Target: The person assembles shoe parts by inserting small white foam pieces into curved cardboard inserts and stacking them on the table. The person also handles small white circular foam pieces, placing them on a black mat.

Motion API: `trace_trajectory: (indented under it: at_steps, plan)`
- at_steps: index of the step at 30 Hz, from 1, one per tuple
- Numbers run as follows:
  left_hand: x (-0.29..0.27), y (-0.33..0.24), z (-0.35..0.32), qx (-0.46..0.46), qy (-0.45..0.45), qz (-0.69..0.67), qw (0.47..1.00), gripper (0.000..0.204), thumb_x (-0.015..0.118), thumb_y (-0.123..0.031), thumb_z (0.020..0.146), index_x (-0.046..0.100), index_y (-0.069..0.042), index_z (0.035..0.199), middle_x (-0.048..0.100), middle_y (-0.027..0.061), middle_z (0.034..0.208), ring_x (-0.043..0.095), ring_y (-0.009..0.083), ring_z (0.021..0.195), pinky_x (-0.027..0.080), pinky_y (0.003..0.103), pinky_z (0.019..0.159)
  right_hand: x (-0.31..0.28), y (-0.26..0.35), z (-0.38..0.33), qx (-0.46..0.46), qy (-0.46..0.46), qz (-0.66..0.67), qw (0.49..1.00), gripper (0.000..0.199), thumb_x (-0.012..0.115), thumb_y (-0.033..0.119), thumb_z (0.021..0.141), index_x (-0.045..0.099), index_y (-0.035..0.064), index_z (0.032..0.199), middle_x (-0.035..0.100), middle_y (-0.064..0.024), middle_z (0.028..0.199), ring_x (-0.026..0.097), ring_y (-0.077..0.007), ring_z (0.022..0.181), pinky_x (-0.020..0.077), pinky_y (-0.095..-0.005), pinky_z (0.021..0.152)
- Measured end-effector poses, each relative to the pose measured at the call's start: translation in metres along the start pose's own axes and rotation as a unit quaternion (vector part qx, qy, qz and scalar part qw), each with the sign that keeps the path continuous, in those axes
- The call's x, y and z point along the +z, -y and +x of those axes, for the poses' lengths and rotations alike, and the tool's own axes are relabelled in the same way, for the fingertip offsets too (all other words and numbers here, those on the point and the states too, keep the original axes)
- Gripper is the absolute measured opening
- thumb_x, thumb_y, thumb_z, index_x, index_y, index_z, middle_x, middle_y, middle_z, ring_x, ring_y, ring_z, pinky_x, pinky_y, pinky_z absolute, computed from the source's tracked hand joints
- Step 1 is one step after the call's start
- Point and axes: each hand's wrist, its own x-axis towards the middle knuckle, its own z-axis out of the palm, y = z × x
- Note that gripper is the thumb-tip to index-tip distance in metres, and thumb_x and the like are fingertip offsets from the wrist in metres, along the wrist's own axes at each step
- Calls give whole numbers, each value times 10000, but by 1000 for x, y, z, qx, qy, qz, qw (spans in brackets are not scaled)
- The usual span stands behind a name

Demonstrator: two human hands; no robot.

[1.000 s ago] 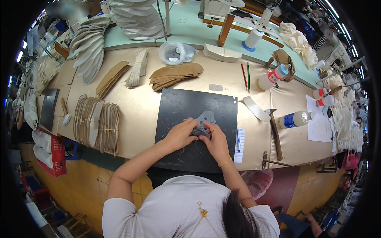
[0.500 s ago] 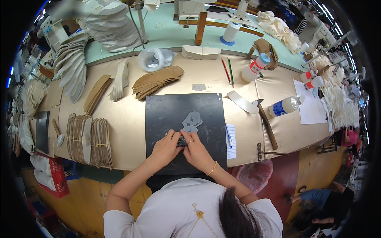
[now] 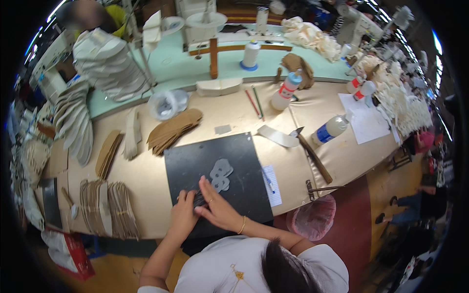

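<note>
My left hand [image 3: 183, 213] is closed around a small stack of thin dark grey pieces [image 3: 198, 199], held over the lower part of a black board [image 3: 244, 151]. My right hand [image 3: 221, 211] lies against the right side of that stack, fingers stretched out flat and thumb apart. Just beyond my fingertips, several flat light grey cut pieces [image 3: 222, 168] with small holes lie overlapping on the board. The lower end of the held stack is hidden by my hands.
Left of the board lie bundles of brown pieces [image 3: 124, 210] and a brown fanned stack [image 3: 175, 129]. A plastic bag [image 3: 168, 103] sits behind. To the right are a notepad [image 3: 274, 188], a hammer [image 3: 315, 158], a knife [image 3: 296, 132] and bottles [image 3: 331, 128]. A lined bin [image 3: 312, 219] stands below.
My head view has turned and tilted, so the table sits lower and rotated. My right hand has gone from bent fingers on the stack to flat, stretched fingers beside it.
</note>
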Motion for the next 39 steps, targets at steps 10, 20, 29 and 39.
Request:
trace_trajectory:
  at_steps: [10,20,29,39]
  plan:
    - [17,12,-9,60,-42,-63,995,548,677,-71,790,426,26,1268,452,224,1138,506,420,1041,465,448,833,12,-2,-6,-38,110,-28,993,787,365,514,994,121,-40,1498,83,-241,1569,71,-357,1467,107,-415,1191]
    - [28,10,-11,19,-35,46,998,623,670,-206,806,403,40,1311,467,213,1079,539,420,971,448,471,801,17,4,-9,-3,68,14,998,752,349,511,1000,115,18,1517,11,-203,1587,36,-344,1472,96,-428,1193]
    - [28,42,-10,82,-44,-102,990,565,703,-188,835,420,36,1270,513,225,1132,560,364,966,447,428,719,2,10,-4,6,128,140,982,769,422,492,985,100,53,1528,36,-159,1599,56,-279,1480,159,-395,1182]
    - [9,14,-16,-199,164,-687,679,519,571,-240,982,288,-63,1379,546,100,1129,590,149,957,511,259,711,-21,25,5,-62,125,-13,990,779,740,265,786,360,89,1444,386,-161,1456,362,-342,1338,326,-437,1101]
